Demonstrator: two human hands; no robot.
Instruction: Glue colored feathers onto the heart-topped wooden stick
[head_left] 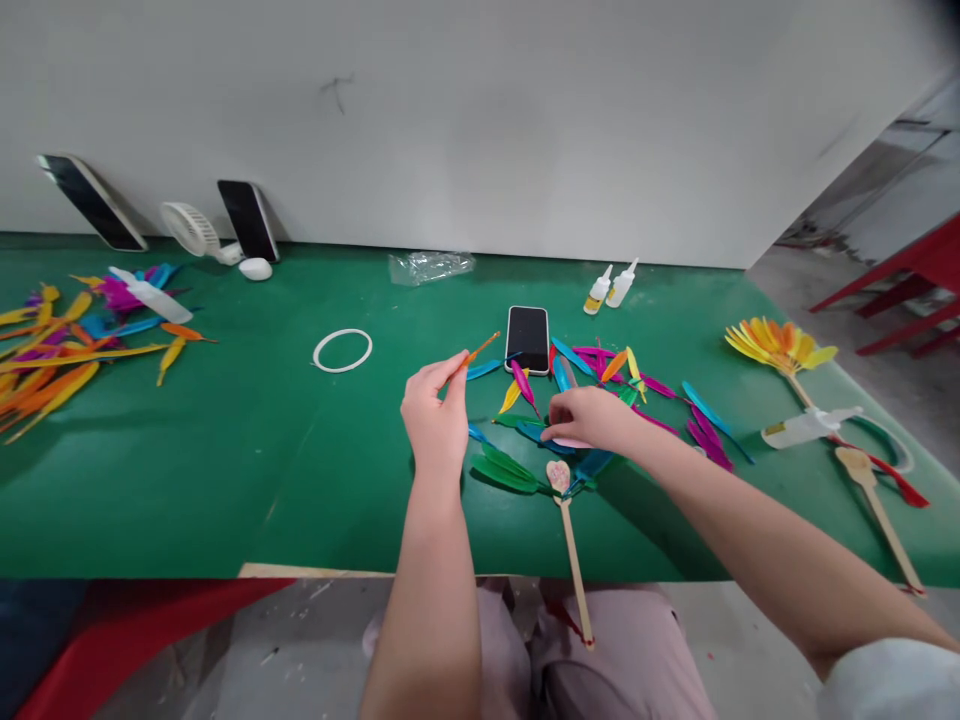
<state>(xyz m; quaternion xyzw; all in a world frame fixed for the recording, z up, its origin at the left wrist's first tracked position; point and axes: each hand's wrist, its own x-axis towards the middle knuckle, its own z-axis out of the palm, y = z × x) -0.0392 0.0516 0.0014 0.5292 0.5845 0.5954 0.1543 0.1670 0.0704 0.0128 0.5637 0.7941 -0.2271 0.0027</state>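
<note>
My left hand (pixel 437 412) pinches an orange feather (pixel 484 347) above the table, its tip pointing up and to the right. My right hand (pixel 583 418) is low over the loose feathers, fingers curled together; a pale pink edge shows under it, but what the fingers hold is hidden. In front lies a flat wooden stick (pixel 574 565) with a heart-shaped head (pixel 558 474), its handle reaching past the table edge. Green feathers (pixel 510 470) and a blue feather (pixel 595 463) fan out around that head. Magenta feathers (pixel 706 440) are scattered to the right.
Behind the feathers lies a phone (pixel 528 338). Two small glue bottles (pixel 609 288) stand near the wall. At right are a finished yellow feather fan (pixel 784 348), a glue bottle (pixel 806 428) and another wooden stick (pixel 881 515). Leftward are a white ring (pixel 343 332) and a feather pile (pixel 56 360).
</note>
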